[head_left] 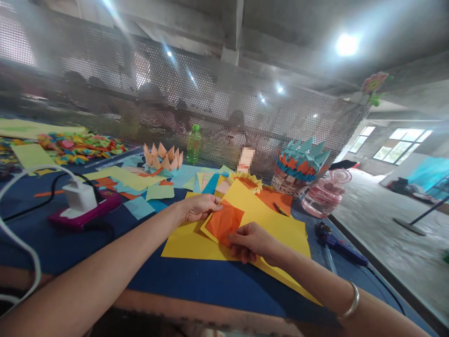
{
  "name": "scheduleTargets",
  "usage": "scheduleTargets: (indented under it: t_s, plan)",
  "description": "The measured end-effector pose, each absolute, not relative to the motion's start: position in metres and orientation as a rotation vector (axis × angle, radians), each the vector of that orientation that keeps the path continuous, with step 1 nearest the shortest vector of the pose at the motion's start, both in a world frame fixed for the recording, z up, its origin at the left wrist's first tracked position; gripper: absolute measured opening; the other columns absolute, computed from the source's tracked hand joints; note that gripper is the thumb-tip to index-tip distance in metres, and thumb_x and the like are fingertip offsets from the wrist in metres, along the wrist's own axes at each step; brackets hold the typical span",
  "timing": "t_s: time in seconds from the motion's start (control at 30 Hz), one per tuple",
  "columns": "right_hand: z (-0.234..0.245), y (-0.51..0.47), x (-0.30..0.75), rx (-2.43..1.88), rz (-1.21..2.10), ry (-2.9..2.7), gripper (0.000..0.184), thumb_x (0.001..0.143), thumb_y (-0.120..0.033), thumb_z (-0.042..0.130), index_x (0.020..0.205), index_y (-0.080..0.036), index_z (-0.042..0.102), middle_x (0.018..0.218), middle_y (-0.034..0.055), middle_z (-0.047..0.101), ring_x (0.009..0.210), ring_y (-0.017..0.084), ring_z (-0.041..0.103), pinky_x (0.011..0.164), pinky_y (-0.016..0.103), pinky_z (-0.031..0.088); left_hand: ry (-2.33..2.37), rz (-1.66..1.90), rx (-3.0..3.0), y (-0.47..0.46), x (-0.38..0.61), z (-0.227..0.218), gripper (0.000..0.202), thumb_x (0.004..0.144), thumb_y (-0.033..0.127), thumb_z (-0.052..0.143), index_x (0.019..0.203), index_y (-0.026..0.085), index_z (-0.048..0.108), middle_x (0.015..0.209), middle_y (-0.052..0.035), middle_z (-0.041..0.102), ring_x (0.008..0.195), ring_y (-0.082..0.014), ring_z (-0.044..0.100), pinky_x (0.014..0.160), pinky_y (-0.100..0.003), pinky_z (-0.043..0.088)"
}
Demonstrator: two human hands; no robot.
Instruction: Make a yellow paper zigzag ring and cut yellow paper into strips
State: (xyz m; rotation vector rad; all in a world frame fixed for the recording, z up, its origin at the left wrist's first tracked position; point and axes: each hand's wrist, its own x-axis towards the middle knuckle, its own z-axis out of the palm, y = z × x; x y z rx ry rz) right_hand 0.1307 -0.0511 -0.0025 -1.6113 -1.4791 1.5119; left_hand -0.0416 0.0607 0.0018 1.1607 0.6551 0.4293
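Forearms were stretched over the blue table. An orange paper was pinched by the left hand at its left and the right hand at its lower edge, on loose yellow sheets; creases could be skewed if those slid.

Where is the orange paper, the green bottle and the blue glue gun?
orange paper [223,223], head view, middle of the creased sheet.
green bottle [193,147], head view, its body below the cap.
blue glue gun [339,245], head view, its body.
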Motion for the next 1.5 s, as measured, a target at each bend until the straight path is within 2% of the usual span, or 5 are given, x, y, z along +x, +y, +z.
scheduleTargets:
  t_s: [0.43,0.63,0.9,1.27,1.5]
  plan:
    - [-0.005,-0.048,0.13,-1.626,1.514,-1.496,0.027,0.078,-0.035,0.063,0.062,-0.013,0.061,0.054,-0.0018,0.063,0.034,0.005,0.053,0.028,0.014,0.026,0.69,0.444,1.126,0.057,-0.037,0.003,0.007,0.071,0.012,0.066,0.077,0.013,0.069,0.073,-0.0076,0.072,0.068,-0.0156,0.067,0.068,-0.024,0.052]
    - [-0.005,-0.049,0.129,-1.66,1.506,-1.495,0.029,0.077,-0.035,0.064,0.058,-0.013,0.059,0.051,-0.0021,0.061,0.034,0.005,0.053,0.028,0.014,0.026,0.673,0.429,1.139,0.054,-0.036,0.003,0.016,0.066,0.016,0.072,0.081,0.011,0.068,0.075,-0.0088,0.072,0.069,-0.0178,0.068,0.07,-0.028,0.053]
    - [-0.003,-0.054,0.124,-1.615,1.511,-1.497,0.022,0.075,-0.034,0.062,0.066,-0.013,0.063,0.053,-0.0026,0.062,0.034,0.004,0.052,0.028,0.014,0.024,0.673,0.465,1.149,0.052,-0.033,-0.001,0.019,0.063,0.01,0.07,0.082,0.011,0.068,0.067,-0.0075,0.071,0.061,-0.018,0.067,0.062,-0.027,0.052]
    - [-0.002,-0.056,0.12,-1.626,1.512,-1.485,0.023,0.076,-0.034,0.064,0.066,-0.013,0.062,0.054,-0.0027,0.062,0.034,0.004,0.052,0.028,0.014,0.023,0.627,0.503,1.133,0.05,-0.031,-0.003,0.026,0.063,0.01,0.07,0.089,0.011,0.068,0.068,-0.0069,0.071,0.065,-0.0211,0.068,0.064,-0.03,0.052]
    - [0.005,-0.071,0.132,-1.658,1.487,-1.413,0.048,0.081,-0.058,0.053,0.069,-0.013,0.062,0.055,-0.0004,0.063,0.036,0.005,0.053,0.031,0.014,0.028,0.592,0.754,1.222,0.048,-0.029,0.006,0.016,0.069,0.012,0.068,0.085,0.013,0.068,0.081,-0.0076,0.073,0.087,-0.0208,0.068,0.082,-0.03,0.049]
